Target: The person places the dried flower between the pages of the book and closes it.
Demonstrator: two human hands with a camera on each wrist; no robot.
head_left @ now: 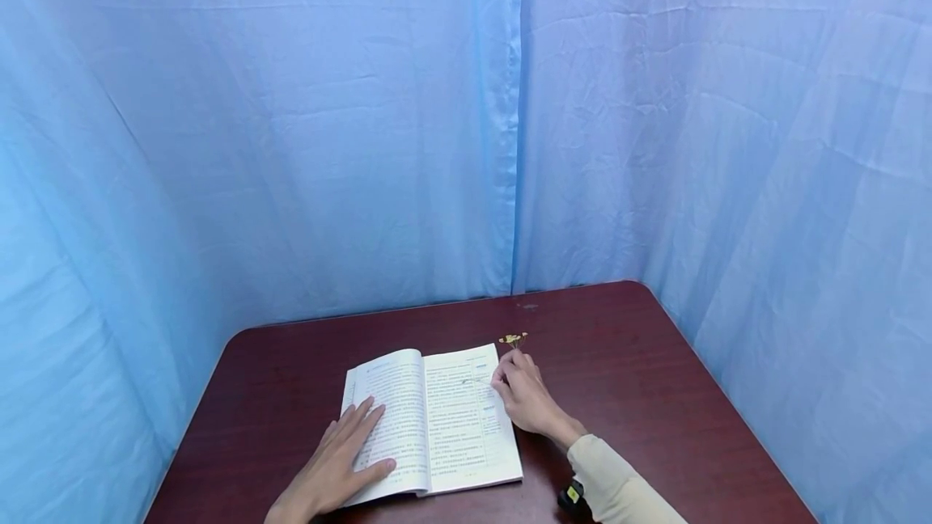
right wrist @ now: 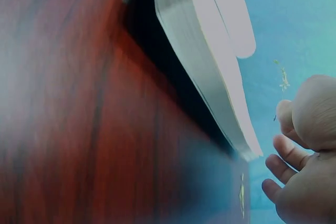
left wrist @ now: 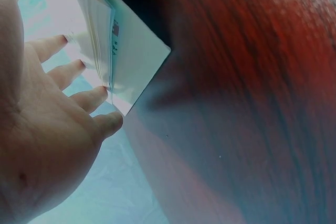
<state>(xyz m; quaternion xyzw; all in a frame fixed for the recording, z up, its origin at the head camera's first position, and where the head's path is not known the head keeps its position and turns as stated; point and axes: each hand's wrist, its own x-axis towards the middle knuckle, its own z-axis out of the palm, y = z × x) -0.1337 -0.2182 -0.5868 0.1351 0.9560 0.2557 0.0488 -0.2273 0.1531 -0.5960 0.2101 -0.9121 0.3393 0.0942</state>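
An open book [head_left: 459, 427] with printed pages lies on the dark red table. My left hand [head_left: 338, 459] rests on its left page with the fingers spread. At the right page's outer edge, my right hand [head_left: 526, 395] pinches a small thin sprig-like piece [right wrist: 284, 81] between thumb and forefinger, and its pale end reaches over the page [head_left: 473, 381]. Its exact kind is too small to tell. Just beyond the right hand, a gold ornament [head_left: 513, 340] with thin strands lies on the table; the right wrist view also has this gold ornament [right wrist: 242, 195] beside the book.
Dark red tabletop [head_left: 626, 362] surrounds the book, with rounded far corners. Blue curtains [head_left: 328, 144] hang behind and along both sides. A small black device with a yellow mark [head_left: 573, 496] is at the right wrist, beside a light sleeve [head_left: 615, 479].
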